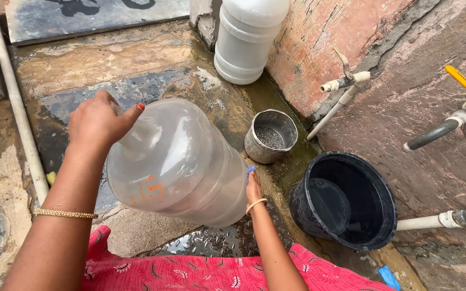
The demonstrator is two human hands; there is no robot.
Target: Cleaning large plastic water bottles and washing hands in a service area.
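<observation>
Centre frame: left hand [97,122] grips the neck of the large translucent plastic water jar [182,161]; right hand [253,186] steadies its base, finger closure hidden; tilting apparently under way.

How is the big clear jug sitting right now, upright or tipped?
Tipped: the clear jug lies nearly sideways, left hand gripping its neck end, right hand under its base.
</observation>
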